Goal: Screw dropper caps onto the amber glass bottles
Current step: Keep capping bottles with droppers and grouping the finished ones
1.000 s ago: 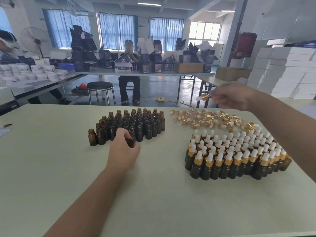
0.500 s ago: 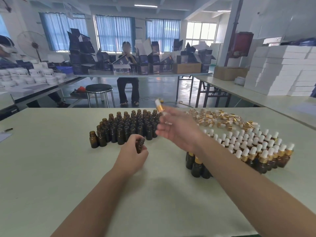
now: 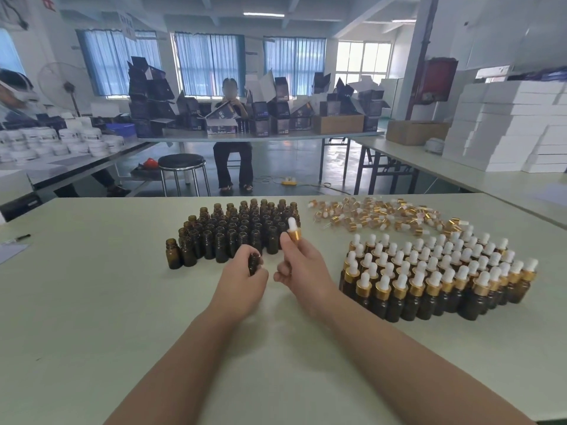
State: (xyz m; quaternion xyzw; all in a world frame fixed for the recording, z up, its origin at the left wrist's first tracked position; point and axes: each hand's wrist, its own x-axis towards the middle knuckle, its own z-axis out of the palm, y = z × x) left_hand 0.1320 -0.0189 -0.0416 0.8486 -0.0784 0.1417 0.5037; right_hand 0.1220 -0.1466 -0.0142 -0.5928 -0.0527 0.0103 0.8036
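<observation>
Amber glass, small, round and open at the neck: that's the bottle [image 3: 254, 262] the person's left hand [image 3: 241, 282] has its fingers curled round, out in front of the pack of uncapped amber bottles [image 3: 233, 231] on the pale table [image 3: 92, 302]. Right beside it, the right hand [image 3: 302, 271] pinches a dropper cap with a gold collar and a white rubber bulb [image 3: 293, 230] between thumb and fingertips, bulb pointing up. Cap and bottle are close but apart, nothing threaded yet.

What changed: a second ago the right hand was way out over the loose pile of gold-and-white caps [image 3: 377, 214] at the far side, and the left was only just closing on a bottle at the front edge of the pack. Half a second ago the cap was partway across. Now both hands are pulled in together mid-table. So the fetching looks done, and next up is probably dropping the cap's tube into the neck and twisting. The tube is hidden behind the fingers, so no telling how it's lined up.

Off to the right stands a big block of capped bottles [image 3: 429, 271]. Roughly as many bare ones remain, so call it about halfway.
</observation>
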